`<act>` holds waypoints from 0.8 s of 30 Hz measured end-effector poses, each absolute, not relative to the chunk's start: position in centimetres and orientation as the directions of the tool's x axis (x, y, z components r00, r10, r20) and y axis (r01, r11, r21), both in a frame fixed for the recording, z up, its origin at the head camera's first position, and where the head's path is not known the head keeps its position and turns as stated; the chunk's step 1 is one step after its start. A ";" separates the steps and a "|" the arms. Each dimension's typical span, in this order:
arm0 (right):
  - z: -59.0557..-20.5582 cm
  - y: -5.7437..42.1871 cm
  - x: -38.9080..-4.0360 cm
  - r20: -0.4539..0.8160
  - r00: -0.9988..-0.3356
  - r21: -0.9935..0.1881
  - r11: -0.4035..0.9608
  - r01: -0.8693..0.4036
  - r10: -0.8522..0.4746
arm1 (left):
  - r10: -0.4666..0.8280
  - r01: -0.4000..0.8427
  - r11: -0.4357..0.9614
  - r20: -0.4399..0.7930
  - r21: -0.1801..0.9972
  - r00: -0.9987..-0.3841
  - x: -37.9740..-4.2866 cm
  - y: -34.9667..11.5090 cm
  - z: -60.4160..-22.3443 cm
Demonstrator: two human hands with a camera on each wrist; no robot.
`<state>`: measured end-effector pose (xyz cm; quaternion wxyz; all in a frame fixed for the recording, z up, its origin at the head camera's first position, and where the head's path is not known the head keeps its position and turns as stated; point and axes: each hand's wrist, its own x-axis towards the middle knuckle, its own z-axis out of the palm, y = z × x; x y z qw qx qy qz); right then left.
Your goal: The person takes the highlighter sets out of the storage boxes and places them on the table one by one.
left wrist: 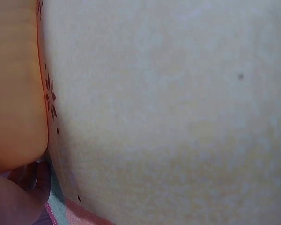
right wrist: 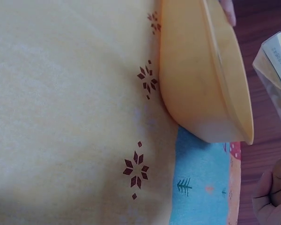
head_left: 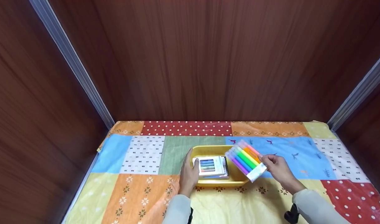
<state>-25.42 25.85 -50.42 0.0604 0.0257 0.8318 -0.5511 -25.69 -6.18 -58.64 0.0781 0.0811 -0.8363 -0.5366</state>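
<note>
A yellow plastic tray stands on the patchwork cloth. My left hand grips its left end, with the thumb over the rim and the fingers along the outside. Inside the tray, at the left, lies a white box with coloured sticks pictured on it, on top of another flat pack. My right hand pinches the edge of a clear pack of highlighters, holding it tilted above the tray's right end. In the right wrist view, the pack's white end shows beside the tray wall.
The patchwork cloth covers the table under the tray. A dark wood-grain panel rises behind it, with similar panels at both sides and metal strips at the corners.
</note>
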 end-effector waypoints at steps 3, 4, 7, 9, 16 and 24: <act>-50.4 26.0 -25.3 -0.133 -0.991 -0.913 0.389 0.119 -0.009 | -0.215 -0.061 0.406 0.030 0.912 -0.976 -25.6 -6.2 -58.6; -50.4 26.1 -25.3 -0.132 -0.991 -0.913 0.390 0.118 -0.008 | -0.215 -0.059 0.404 0.032 0.913 -0.976 -25.6 -6.2 -58.6; -50.4 26.2 -25.2 -0.129 -0.992 -0.915 0.387 0.116 -0.009 | -0.216 -0.054 0.399 0.037 0.915 -0.976 -25.7 -6.2 -58.6; -50.5 26.3 -25.2 -0.130 -0.992 -0.918 0.379 0.118 -0.006 | -0.220 -0.051 0.398 0.041 0.916 -0.975 -25.8 -6.2 -58.5; -50.5 27.1 -25.0 -0.138 -0.990 -0.907 0.399 0.137 0.025 | -0.237 -0.053 0.417 0.052 0.907 -0.970 -25.8 -6.1 -58.5; -50.5 28.0 -24.6 -0.157 -0.984 -0.897 0.404 0.180 0.089 | -0.235 -0.065 0.420 0.039 0.905 -0.971 -25.6 -6.1 -58.5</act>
